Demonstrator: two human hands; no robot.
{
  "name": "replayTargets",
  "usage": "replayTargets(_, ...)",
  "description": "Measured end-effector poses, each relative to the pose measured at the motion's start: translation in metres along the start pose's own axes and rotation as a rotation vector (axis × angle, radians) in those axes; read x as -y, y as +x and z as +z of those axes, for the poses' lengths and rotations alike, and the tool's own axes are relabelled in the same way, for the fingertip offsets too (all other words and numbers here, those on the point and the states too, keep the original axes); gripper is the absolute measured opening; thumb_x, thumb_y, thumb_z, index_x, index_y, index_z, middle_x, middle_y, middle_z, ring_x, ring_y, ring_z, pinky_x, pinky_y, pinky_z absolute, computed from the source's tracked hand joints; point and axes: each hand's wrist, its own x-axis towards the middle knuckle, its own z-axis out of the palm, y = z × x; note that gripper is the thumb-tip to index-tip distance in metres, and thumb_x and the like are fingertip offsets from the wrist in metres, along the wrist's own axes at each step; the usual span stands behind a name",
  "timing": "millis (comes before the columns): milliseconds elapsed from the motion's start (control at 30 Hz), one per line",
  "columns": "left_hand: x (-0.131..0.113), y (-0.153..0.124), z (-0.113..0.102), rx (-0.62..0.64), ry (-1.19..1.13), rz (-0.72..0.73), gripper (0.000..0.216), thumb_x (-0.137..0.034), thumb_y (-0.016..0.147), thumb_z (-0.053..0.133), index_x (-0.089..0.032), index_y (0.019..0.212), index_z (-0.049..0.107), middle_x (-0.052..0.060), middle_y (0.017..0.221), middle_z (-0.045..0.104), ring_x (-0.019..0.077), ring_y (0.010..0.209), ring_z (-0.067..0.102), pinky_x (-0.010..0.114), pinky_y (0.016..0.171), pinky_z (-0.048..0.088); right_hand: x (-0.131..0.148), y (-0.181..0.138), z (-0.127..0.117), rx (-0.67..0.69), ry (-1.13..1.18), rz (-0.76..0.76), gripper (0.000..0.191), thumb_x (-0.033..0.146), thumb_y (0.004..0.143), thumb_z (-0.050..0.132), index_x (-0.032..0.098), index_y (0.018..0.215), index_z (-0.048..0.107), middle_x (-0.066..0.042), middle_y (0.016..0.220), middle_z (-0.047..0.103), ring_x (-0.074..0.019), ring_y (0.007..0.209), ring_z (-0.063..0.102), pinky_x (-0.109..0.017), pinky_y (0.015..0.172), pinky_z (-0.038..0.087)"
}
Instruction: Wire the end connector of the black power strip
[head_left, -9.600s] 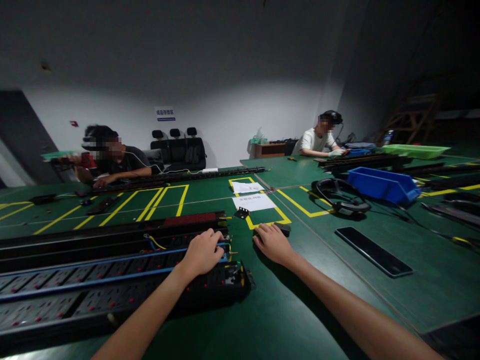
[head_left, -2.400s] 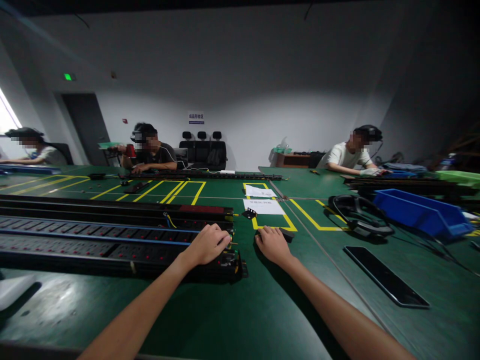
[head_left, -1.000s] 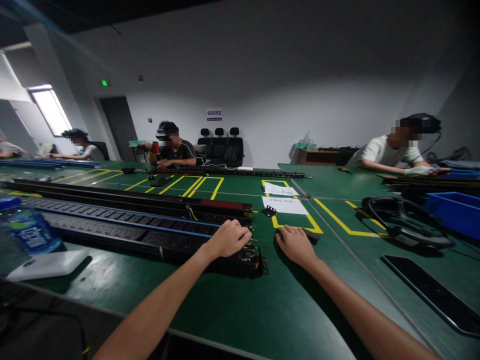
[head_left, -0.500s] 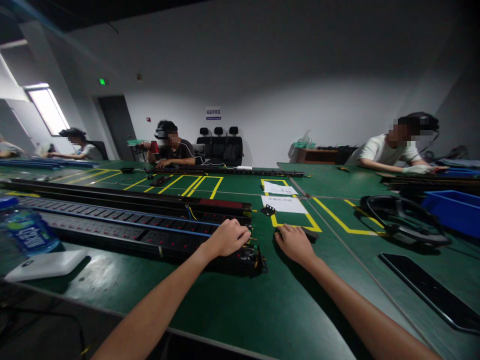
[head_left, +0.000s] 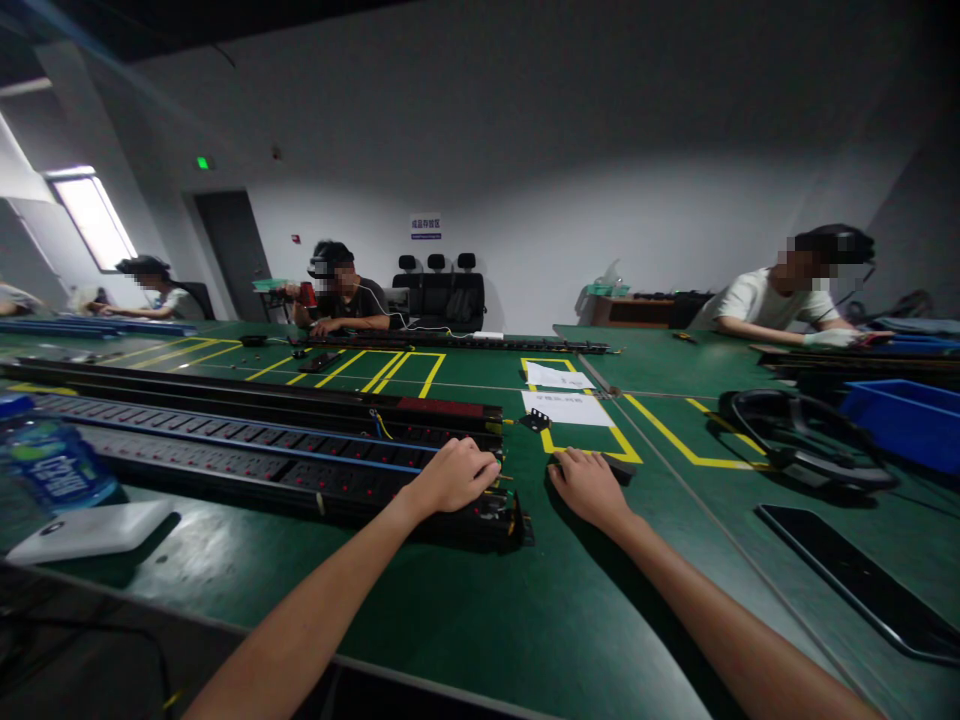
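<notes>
My left hand rests with curled fingers on the right end of a long black power strip that has rows of sockets and blue wires along it. Coloured wires stick out at that end. My right hand lies palm down, fingers closed together, over a small black part on the green table. What is under its fingers is mostly hidden. A small black bracket sits just beyond both hands.
A water bottle and a white flat device lie at the left. Two paper sheets sit in yellow-taped boxes. A headset, a blue bin and a black flat bar are at the right. Other people work at the far tables.
Since 9.6 s ago my view has turned left and risen, bringing the bottle and more of the room into view. Both hands have stayed where they were.
</notes>
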Motion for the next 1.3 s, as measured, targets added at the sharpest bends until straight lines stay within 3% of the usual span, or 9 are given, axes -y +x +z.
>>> replayTargets(1300,0.0012,0.0001,0.0017,0.008,0.024,0.012,0.040,-0.036,0.104,0.033,-0.020,0.088,0.066,0.005,0.085,0.068,0.0212,0.091,0.058,0.033,0.081,0.039,-0.0013,0.0001,0.0025,-0.027,-0.017,-0.010,0.037,0.033,0.100,0.038,0.015,0.116,0.066,-0.015,0.116,0.068,-0.0293,0.112,0.061,-0.039,0.100,0.033)
